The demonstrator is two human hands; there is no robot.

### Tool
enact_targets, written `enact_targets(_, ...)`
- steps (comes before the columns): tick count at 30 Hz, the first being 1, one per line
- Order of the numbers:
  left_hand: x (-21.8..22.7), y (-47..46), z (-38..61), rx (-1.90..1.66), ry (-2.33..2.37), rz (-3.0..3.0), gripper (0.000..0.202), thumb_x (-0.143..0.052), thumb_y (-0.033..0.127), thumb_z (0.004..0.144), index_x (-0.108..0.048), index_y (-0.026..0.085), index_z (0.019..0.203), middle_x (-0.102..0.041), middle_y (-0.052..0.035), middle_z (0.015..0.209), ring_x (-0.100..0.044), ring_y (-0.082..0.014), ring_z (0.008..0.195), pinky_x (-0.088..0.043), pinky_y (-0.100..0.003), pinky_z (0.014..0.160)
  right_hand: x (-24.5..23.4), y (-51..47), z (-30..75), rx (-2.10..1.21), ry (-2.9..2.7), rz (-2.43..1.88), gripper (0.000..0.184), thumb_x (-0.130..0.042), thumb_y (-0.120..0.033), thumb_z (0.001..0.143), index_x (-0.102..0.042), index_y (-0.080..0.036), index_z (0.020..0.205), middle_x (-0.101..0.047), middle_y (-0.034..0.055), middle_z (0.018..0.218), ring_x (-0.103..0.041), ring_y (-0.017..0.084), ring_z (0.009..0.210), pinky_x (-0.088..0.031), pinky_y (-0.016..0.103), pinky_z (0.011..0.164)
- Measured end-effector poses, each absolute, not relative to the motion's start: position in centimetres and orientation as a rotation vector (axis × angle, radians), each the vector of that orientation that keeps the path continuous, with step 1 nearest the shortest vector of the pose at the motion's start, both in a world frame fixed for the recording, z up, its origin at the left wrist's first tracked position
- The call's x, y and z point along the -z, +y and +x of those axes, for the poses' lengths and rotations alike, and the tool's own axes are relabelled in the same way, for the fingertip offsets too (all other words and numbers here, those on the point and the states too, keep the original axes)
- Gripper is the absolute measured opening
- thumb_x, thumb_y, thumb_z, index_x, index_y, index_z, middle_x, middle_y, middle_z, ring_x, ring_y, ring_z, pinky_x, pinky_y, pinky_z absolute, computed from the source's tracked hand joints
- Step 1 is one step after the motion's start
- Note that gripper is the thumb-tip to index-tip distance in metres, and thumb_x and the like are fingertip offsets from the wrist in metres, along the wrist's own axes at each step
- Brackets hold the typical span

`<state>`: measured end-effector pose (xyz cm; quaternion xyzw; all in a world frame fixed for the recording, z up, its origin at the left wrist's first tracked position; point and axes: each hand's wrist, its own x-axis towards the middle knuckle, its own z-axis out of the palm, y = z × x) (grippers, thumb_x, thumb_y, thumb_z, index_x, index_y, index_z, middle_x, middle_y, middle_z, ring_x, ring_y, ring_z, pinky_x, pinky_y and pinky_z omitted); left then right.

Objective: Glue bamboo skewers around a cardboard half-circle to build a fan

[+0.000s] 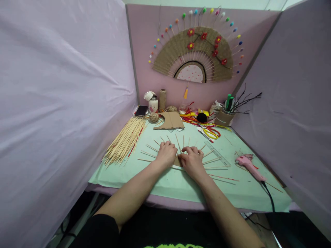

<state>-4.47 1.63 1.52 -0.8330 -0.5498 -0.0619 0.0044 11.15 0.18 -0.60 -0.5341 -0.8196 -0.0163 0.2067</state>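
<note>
A half-round piece of brown cardboard (177, 163) lies on the table between my hands, with several thin wooden sticks (149, 154) fanning out from it. My left hand (167, 154) rests over its left side, fingers curled downward; what they grip is hidden. On the other side, my right hand (193, 161) is closed, with thumb and forefinger pinching at the lower end of a slanted wooden stick (178, 140) by the cardboard's upper edge. Both hands cover much of the cardboard.
At left lies a big pile of wooden sticks (126, 139). A clear ruler (217, 154) and pink glue gun (250, 167) lie at right. Scissors (211, 132), cut cardboard (172, 120) and a twine ball (153, 118) sit behind. A decorated fan (172, 55) hangs on the back wall.
</note>
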Motion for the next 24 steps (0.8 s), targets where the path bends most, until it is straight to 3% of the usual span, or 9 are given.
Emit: enact_targets(24,-1.48,1.50,-4.50,0.212,-1.696,-2.611,0.022,-0.051,0.020,0.093,-0.072,0.016,0.095,-0.069,-0.0129,0.102,-0.052,-0.0290,0.108,-0.035,-0.043,0.086,0.59,0.12,11.01,0.039,-2.272,-1.478,0.020,-0.061,-0.020,0.089,-0.079,-0.028,0.085,-0.068,0.0041,0.113,-0.044,0.023,0.108,-0.021,0.041,0.090)
